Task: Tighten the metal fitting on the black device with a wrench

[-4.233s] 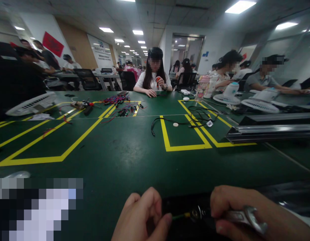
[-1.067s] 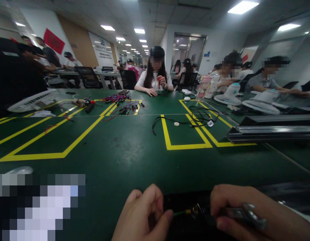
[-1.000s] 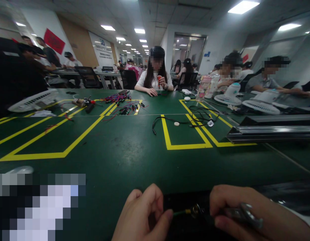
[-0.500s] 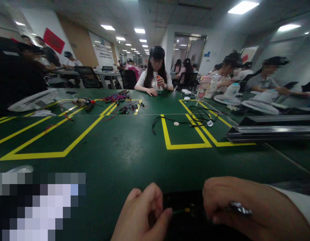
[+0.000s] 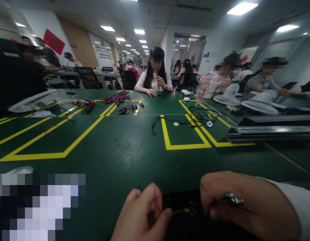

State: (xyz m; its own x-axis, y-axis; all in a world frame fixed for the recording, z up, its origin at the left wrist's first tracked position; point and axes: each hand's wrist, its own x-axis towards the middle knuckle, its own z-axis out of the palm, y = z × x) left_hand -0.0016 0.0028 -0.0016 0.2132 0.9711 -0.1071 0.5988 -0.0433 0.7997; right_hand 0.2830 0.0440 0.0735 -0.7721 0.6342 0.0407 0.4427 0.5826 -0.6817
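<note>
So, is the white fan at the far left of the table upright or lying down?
Lying down: the white fan rests with its grille flat on the green table.

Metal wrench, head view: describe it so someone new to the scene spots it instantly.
Start at the green table and drop to its near edge at the bottom of the picture, where the person's two hands meet over a dark part. The wrench is the shiny silver bit poking out of the right hand. The left hand pinches a thin green wire instead.
</note>
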